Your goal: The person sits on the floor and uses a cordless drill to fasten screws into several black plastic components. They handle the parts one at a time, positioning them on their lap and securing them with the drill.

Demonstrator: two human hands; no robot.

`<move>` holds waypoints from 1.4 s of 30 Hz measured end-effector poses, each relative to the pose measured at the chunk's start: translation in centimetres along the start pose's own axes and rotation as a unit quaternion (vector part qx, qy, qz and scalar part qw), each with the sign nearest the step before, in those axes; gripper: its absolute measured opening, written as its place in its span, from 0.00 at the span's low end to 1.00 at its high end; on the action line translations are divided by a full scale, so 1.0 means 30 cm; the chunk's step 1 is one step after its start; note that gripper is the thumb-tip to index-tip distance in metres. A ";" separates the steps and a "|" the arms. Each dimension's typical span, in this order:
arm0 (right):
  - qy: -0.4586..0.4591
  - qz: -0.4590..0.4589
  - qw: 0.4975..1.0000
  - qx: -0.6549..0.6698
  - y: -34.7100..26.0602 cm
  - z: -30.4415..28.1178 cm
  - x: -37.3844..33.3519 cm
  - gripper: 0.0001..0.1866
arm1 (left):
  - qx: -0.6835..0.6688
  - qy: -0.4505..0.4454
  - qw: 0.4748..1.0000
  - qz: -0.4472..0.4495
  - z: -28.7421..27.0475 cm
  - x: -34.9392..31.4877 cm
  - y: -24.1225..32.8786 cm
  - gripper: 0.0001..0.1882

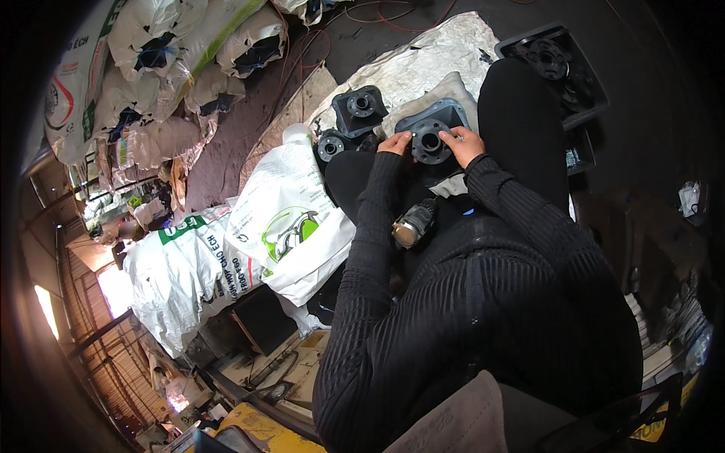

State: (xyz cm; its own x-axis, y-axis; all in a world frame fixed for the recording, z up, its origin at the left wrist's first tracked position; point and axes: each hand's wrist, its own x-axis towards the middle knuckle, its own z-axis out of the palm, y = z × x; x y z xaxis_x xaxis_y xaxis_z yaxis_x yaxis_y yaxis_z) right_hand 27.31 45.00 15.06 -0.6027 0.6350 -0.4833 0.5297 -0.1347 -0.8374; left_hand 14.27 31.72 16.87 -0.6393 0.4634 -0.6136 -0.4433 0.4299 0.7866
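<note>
Between my knees I hold a black flanged part (431,142) with a round, holed collar and a squarish base. My left hand (396,143) pinches the collar's left edge. On its right edge rest the thumb and curled fingers of my right hand (463,145). Two similar black flanged parts, one farther off (360,107) and one nearer my left knee (332,146), lie to the left. Near my lap is a short tool with a dark handle and a brownish rounded end (413,225); its exact kind is unclear.
A black crate (578,68) with more black parts stands beyond my right knee. Pale sheeting (423,57) covers the floor ahead. At my left are a white printed sack (291,219) and another full sack (181,264). Several filled bags (158,38) are piled far left; red hoses (393,20) cross the floor.
</note>
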 end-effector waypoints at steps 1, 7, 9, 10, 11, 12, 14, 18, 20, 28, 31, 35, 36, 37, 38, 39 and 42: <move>0.002 0.006 1.000 -0.003 0.001 0.001 0.004 0.25 | 0.020 0.019 0.999 0.027 0.005 0.003 -0.013 0.16; 0.016 -0.016 0.999 0.022 0.015 0.011 0.021 0.23 | -0.040 0.008 0.999 0.031 0.008 0.026 -0.084 0.17; 0.000 -0.012 0.999 0.050 0.023 0.013 0.032 0.23 | -0.068 0.015 0.998 0.005 0.005 0.027 -0.099 0.17; -0.009 -0.004 0.998 0.059 0.028 0.015 0.036 0.23 | -0.093 0.005 0.996 0.007 0.006 0.027 -0.104 0.18; -0.019 0.001 0.997 0.072 0.034 0.013 0.038 0.23 | -0.070 0.019 0.997 -0.004 0.007 0.028 -0.106 0.18; -0.008 0.008 0.999 0.053 0.036 0.019 0.046 0.23 | -0.056 0.018 0.998 0.002 0.010 0.027 -0.108 0.18; -0.021 -0.007 0.998 0.067 0.045 0.018 0.049 0.23 | -0.013 0.029 0.999 -0.002 0.017 0.027 -0.105 0.19; -0.025 0.011 0.995 0.100 0.038 0.018 0.043 0.18 | -0.137 0.022 0.990 -0.035 0.027 0.019 -0.097 0.19; -0.030 0.026 0.991 0.126 0.021 0.018 0.035 0.17 | -0.103 0.026 0.994 -0.028 0.024 0.013 -0.097 0.20; -0.051 0.047 0.985 0.159 -0.008 0.001 0.030 0.16 | -0.246 -0.031 0.968 0.033 0.034 0.027 -0.124 0.18; 0.022 0.006 0.995 0.097 0.013 0.022 0.042 0.18 | -0.109 -0.035 0.993 0.035 0.024 0.047 -0.144 0.17; 0.022 0.001 0.999 0.048 0.025 0.027 0.047 0.20 | -0.007 0.022 0.999 0.044 0.019 0.074 -0.192 0.19; 0.020 0.006 0.999 0.038 0.025 0.022 0.042 0.20 | -0.022 0.021 0.998 0.061 0.024 0.084 -0.199 0.19; 0.018 0.008 0.999 0.029 0.025 0.018 0.036 0.20 | -0.043 0.014 0.995 0.092 0.025 0.090 -0.199 0.19; 0.020 0.014 0.999 0.021 0.021 0.017 0.034 0.20 | -0.060 0.011 0.993 0.096 0.024 0.087 -0.191 0.19; 0.019 0.016 1.000 0.015 0.018 0.016 0.030 0.21 | -0.003 0.029 0.992 0.123 0.019 0.072 -0.176 0.19; 0.013 0.014 1.000 0.011 0.015 0.015 0.023 0.22 | 0.198 0.113 0.957 0.178 -0.041 -0.054 -0.082 0.20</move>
State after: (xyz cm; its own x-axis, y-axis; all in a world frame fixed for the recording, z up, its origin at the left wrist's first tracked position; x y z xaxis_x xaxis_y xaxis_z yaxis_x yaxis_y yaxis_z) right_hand 26.86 45.04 14.21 -0.5723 0.6498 -0.5002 0.5326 -0.1693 -0.8293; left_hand 15.62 28.95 16.02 -0.8450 0.4745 -0.2465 0.0710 0.5565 0.8278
